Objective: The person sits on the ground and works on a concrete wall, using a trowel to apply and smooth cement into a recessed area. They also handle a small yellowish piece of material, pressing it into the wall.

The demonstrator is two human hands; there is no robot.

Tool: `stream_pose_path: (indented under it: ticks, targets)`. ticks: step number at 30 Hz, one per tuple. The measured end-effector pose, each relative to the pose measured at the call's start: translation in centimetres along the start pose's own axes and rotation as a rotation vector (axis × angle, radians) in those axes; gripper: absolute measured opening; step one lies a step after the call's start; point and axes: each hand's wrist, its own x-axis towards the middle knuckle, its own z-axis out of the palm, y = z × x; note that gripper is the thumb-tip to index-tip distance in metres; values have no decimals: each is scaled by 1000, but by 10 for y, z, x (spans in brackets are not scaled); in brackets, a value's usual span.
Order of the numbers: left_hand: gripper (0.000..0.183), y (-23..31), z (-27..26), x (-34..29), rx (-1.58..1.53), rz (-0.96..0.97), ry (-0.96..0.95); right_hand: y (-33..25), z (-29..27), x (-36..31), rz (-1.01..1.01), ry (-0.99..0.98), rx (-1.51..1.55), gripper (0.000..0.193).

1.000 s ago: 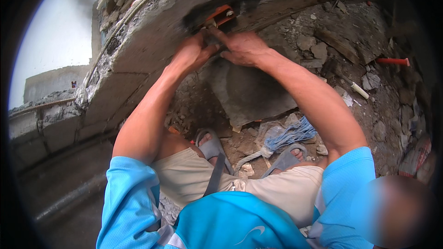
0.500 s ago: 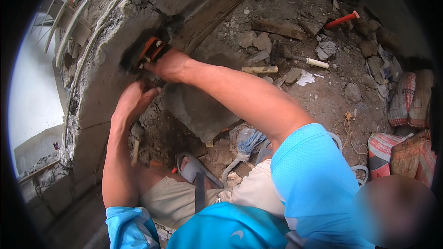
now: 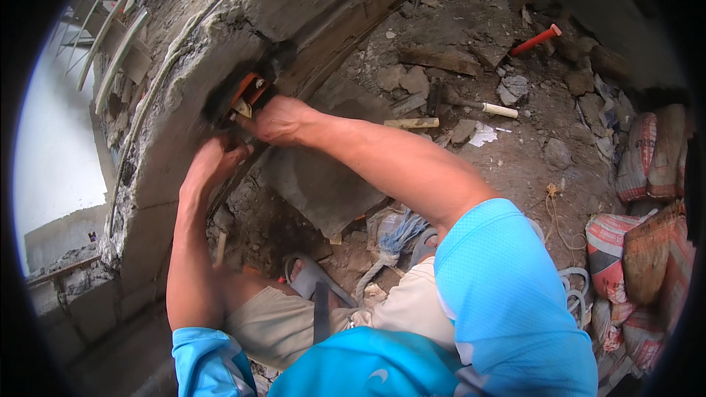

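The right hand (image 3: 282, 119) curls beside an orange rectangular box (image 3: 246, 88) in a grey concrete wall (image 3: 165, 151). The left hand (image 3: 213, 159) half-curls nearer; I cannot tell either's grip.

This looks like a building site. A rough, unfinished wall (image 3: 158, 169), rubble-strewn ground (image 3: 507, 165) and heaped, dusty sacks (image 3: 609, 250) show it.

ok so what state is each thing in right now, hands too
left hand, curled, at the wall
right hand, against the orange box, fingertips hidden
orange box, in the wall, open side showing
wall, rough-edged
red tube, lying on rubble
rope, frayed blue
sacks, dirty, contents unclear
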Motion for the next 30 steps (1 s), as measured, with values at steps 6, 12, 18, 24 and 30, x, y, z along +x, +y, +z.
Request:
stream_pose_path:
  ticks: [6,12,18,24,30]
  targets:
    - [41,-3,0,6,-13,34,-32,1,-6,-14,-105,61,-6,60]
    - [41,-3,0,4,-29,71,-18,13,-17,-30,-162,138,44,26]
    - [29,5,-9,-2,35,69,-188,24,-26,-43,49,-57,81,15]
    - [19,14,-14,-10,-96,101,-163,61,-28,-67,246,-12,181,21]
    - [10,43,-20,-28,-44,57,-310,67,-48,-69,336,153,262,30]
